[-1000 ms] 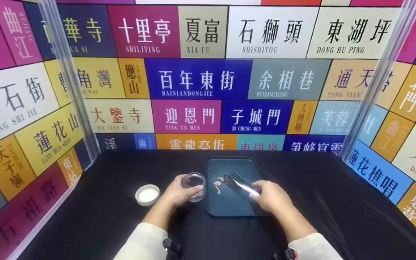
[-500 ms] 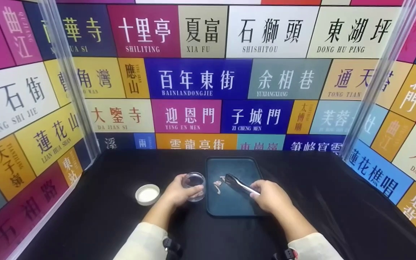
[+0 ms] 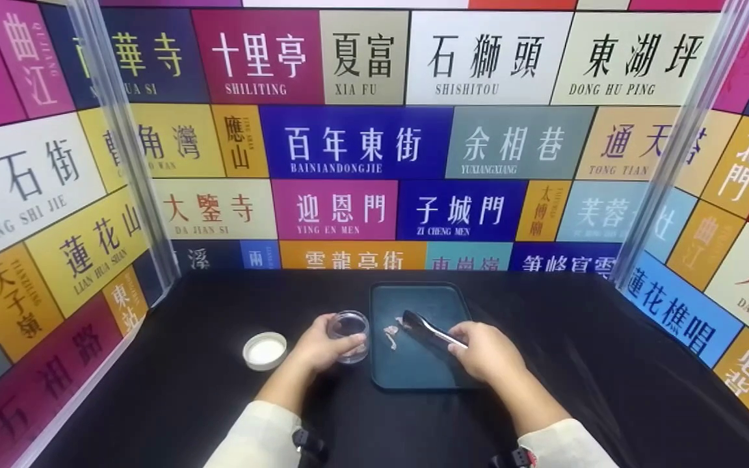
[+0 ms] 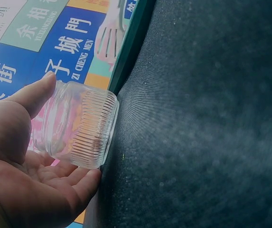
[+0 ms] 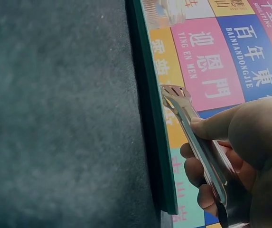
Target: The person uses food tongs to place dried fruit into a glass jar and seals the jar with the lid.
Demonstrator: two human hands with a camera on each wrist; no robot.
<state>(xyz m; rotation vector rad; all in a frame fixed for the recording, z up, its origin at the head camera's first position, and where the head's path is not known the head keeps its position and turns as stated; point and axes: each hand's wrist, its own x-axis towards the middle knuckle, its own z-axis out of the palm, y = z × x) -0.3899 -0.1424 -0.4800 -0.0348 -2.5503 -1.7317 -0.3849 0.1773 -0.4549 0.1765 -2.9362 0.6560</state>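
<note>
My left hand [image 3: 315, 346] holds a clear glass jar [image 3: 351, 322] upright beside the tray, thumb on its near side. Ribbed walls of the jar show in the left wrist view. In my right hand [image 3: 493, 352] is a pair of metal tongs [image 5: 200, 142] with slotted ends, thumb on one arm and fingers curled round the other. The tongs slant down to the left over the dark teal tray [image 3: 413, 376], their ends close together at the upper of a few small pale scraps [image 3: 391, 335]. Whether the tongs pinch a scrap I cannot tell.
A round lid [image 3: 265, 351] with a white inside lies on the black tablecloth [image 3: 218, 403] left of my left hand. Printed panels [image 3: 361, 143] stand behind the table and along both sides, with clear upright strips [image 3: 673, 149] at the corners.
The tongs' ends have drawn together from a wider spread and shifted slightly left onto the upper scrap. My left hand and the jar have stayed in place.
</note>
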